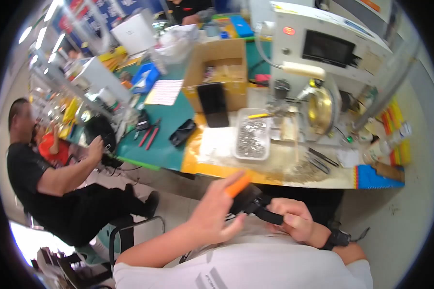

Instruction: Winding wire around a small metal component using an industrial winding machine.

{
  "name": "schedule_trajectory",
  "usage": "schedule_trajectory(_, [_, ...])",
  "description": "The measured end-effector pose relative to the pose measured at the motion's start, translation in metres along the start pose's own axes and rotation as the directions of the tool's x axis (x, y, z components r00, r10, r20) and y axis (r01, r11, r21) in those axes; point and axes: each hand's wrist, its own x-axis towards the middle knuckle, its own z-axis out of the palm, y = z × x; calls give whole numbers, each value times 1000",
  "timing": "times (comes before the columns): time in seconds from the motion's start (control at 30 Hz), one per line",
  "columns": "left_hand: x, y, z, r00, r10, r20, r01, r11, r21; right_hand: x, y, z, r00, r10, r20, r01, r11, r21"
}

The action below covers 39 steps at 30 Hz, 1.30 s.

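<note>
In front of my white shirt, my left hand (214,211) is at a small black device (246,200), its fingers along an orange piece (238,185) and its thumb below. A black strap (268,216) runs from the device toward the right. My right hand (294,219) pinches this strap between thumb and curled fingers. Around my right wrist sits a black wrist-worn device (340,238) with a short cable. Both hands are held off the bench, nearer to me than its front edge. The fingers partly hide the device.
On the bench stand a white tray of small metal parts (252,139), a black phone (213,105), a cardboard box (195,79) and a white machine (294,48) with a round brass-coloured part. Tweezers (323,157) lie right. A seated person (48,178) is at the left.
</note>
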Motion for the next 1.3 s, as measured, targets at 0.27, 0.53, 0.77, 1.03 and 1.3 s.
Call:
schedule_trajectory(0.27, [2,2,8,987,32,157,25,938,-345,12,-5,6,978,107,179,-66,973,-220])
schedule_trajectory(0.53, [16,-7,40,916,-337,217,400,749,-528,21,-18,6,961,-189,202,277,682,-677])
schedule_trajectory(0.77, [61,45,80,945,276,172,-185,891,-414,79,-104,-34,663,-685,-302,353,642,-680])
schedule_trajectory(1.03, [81,72,136,904,425,46,-333,767,-548,91,-121,-63,516,-694,-502,532,719,-447])
schedule_trajectory(1.3, [76,74,137,902,421,95,-307,782,-543,93,-118,-71,457,-698,-551,502,714,-488])
